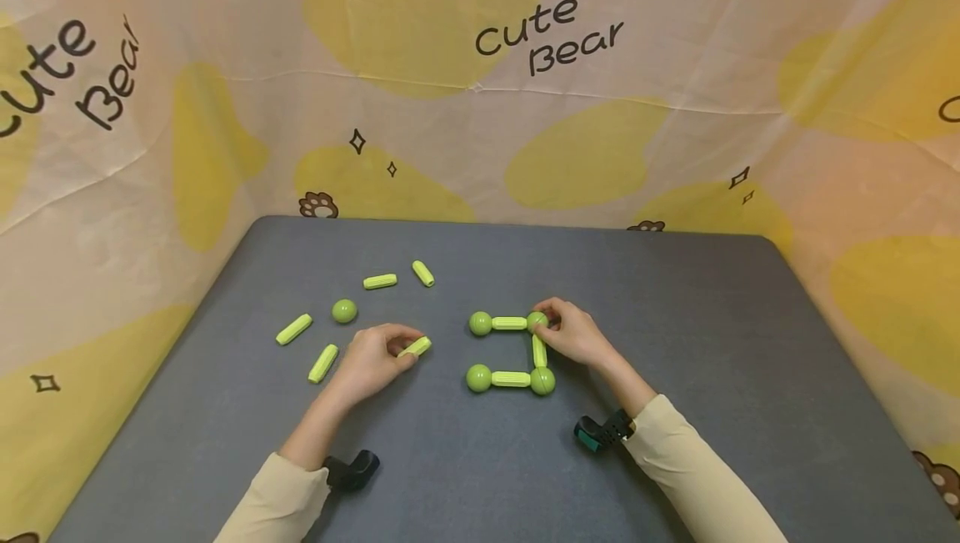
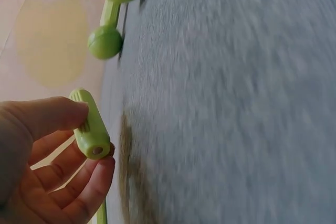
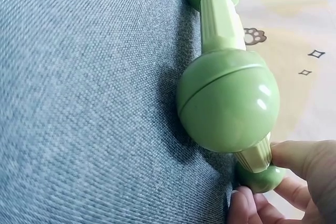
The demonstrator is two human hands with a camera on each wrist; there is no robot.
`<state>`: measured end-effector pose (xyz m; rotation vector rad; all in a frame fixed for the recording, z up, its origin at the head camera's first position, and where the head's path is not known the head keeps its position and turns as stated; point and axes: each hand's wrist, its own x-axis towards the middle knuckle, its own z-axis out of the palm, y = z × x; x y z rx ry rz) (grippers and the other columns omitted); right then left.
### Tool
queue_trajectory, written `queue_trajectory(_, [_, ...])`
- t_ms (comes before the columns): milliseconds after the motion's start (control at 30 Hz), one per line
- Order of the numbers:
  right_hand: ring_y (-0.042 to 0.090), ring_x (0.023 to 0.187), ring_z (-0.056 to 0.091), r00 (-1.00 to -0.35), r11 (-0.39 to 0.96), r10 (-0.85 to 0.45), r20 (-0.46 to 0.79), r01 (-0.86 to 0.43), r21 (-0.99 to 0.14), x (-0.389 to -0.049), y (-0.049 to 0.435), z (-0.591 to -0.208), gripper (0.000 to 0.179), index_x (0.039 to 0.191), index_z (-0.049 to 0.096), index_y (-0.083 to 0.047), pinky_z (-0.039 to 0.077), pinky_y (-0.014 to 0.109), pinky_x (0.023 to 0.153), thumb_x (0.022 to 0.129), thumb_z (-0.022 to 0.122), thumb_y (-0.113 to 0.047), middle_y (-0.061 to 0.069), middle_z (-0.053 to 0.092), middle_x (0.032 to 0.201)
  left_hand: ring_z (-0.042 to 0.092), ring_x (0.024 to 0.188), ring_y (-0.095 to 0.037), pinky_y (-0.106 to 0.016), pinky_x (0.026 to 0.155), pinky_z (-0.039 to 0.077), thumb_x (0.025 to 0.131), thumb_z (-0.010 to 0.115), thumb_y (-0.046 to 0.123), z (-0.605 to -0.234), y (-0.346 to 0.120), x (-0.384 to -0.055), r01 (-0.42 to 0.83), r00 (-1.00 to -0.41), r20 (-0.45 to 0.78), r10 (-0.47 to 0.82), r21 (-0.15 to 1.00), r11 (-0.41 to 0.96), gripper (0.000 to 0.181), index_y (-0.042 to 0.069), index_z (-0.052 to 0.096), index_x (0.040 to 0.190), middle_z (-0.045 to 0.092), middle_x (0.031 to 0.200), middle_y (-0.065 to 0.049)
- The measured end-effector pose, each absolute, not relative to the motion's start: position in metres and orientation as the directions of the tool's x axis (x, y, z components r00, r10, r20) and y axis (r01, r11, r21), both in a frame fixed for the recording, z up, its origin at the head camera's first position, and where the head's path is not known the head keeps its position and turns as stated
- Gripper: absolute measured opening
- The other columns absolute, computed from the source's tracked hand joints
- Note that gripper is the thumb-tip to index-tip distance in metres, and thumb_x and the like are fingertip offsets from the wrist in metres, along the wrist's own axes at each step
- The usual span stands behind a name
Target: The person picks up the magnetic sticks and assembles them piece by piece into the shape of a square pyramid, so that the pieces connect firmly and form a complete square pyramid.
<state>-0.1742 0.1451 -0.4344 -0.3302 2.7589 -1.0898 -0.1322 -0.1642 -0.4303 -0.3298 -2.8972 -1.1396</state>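
Observation:
My left hand (image 1: 377,362) pinches a light green ribbed rod (image 2: 92,127) between thumb and fingers, just above the table; a small round socket shows in the rod's end. To its right lies a C-shaped frame of green balls and rods, its open side facing the left hand. With thumb and fingers my right hand (image 1: 573,333) holds the frame's far right ball (image 1: 537,323). The near right ball (image 3: 228,100) looms large in the right wrist view. At the frame's left ends sit the far left ball (image 1: 480,324) and near left ball (image 1: 478,378).
On the left of the grey table (image 1: 480,476) lie a loose ball (image 1: 344,311) and several rods, among them one rod (image 1: 323,364) beside the left hand and another rod (image 1: 423,274) farther back. A patterned cloth (image 1: 450,109) hangs behind the table.

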Motion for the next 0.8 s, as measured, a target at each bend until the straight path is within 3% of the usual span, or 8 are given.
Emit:
queue_trajectory(400, [0.019, 0.084, 0.058, -0.964, 0.707, -0.26, -0.058, -0.149, -0.691, -0.173, 0.145, -0.434, 0.03, 0.115, 0.058, -0.007, 0.047, 0.032, 0.069, 0.087, 0.06, -0.019, 0.009, 0.061, 0.1, 0.062, 0.072, -0.012, -0.029, 0.066, 0.05, 0.075, 0.069, 0.009, -0.431, -0.129, -0.144, 0.231, -0.969, 0.09, 0.229, 0.658, 0.717, 0.023, 0.009, 0.071, 0.098, 0.068, 0.085, -0.004])
queue_trajectory(800, [0.019, 0.085, 0.057, -0.966, 0.714, -0.248, -0.066, -0.137, -0.687, -0.173, 0.145, -0.435, 0.03, 0.115, 0.058, -0.007, 0.047, 0.032, 0.069, 0.087, 0.06, -0.019, 0.009, 0.06, 0.1, 0.051, 0.057, -0.004, -0.024, 0.055, 0.042, 0.074, 0.07, 0.015, -0.435, -0.105, -0.151, 0.21, -0.971, 0.054, 0.234, 0.663, 0.719, 0.015, 0.014, 0.073, 0.089, 0.061, 0.066, 0.007])
